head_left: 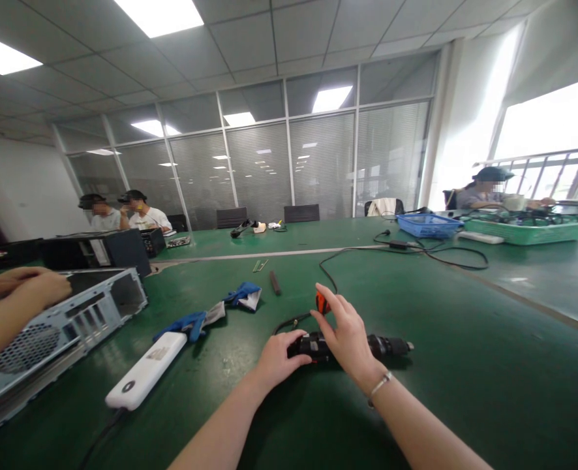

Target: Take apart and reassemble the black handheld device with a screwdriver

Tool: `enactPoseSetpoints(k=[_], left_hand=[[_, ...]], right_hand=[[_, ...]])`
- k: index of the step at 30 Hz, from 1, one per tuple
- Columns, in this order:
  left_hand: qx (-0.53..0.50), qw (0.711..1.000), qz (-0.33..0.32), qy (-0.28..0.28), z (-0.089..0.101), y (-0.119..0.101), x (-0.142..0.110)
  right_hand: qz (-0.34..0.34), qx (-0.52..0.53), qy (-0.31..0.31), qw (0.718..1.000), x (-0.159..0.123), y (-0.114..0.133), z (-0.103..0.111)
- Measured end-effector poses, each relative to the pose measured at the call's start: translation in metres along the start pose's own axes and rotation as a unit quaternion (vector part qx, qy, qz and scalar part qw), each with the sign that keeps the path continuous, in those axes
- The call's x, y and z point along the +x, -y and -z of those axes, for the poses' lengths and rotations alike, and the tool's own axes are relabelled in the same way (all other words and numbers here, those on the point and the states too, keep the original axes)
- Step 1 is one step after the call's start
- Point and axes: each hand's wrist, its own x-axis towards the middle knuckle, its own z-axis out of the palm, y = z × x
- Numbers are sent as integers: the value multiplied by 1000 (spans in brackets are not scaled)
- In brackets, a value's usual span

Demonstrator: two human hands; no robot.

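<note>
A black corded electric screwdriver (389, 345) lies on its side on the green table in front of me, its tip to the right. My left hand (280, 358) is closed around its rear end, thumb on the near side and fingers over the top. My right hand (346, 336) reaches across the tool's middle and hides part of it. Between that hand's thumb and forefinger shows a small orange-and-black piece (322, 303); its full shape is hidden. A black cable curves near the tool's rear end.
Left of me lie blue-and-grey gloves (194, 323), a white power strip (147, 371) and an open metal computer case (68, 333) with another person's hands (29, 287) at it. A dark bar (274, 283) lies ahead. Blue (428, 226) and green baskets (533, 230) stand at right.
</note>
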Motion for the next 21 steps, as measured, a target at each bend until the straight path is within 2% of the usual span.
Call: enactPoseSetpoints(k=[6, 12, 17, 21], left_hand=[[12, 1000, 6, -2, 0, -2, -1], [1, 1000, 0, -3, -1, 0, -2], [5, 1000, 1, 3, 0, 1, 0], [0, 1000, -2, 6, -1, 3, 0]], right_hand=[[-21, 84, 6, 996, -1, 1, -2], [-24, 5, -4, 1000, 1, 3, 1], [-37, 45, 3, 998, 1, 0, 1], [-31, 16, 4, 999, 2, 2, 3]])
